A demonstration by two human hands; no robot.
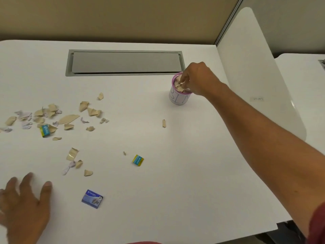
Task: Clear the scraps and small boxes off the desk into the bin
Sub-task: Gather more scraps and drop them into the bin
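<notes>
A small white bin (179, 97) with a purple rim stands right of centre on the white desk (175, 173), full of tan scraps. My right hand (198, 78) is over its mouth, fingertips pinching tan scraps (181, 84) at the rim. My left hand (26, 205) lies flat with spread fingers at the near left. Several tan and pale lilac scraps (52, 117) are strewn at the left. A blue-yellow box (45, 130) sits among them, a second one (138, 160) mid-desk, and a dark blue box (92, 199) near the front.
A grey cable-tray lid (124, 62) is set into the desk behind the bin. A white partition (255, 67) rises at the right edge. One stray scrap (163, 123) lies below the bin, and a small cluster (75, 161) lies near my left hand.
</notes>
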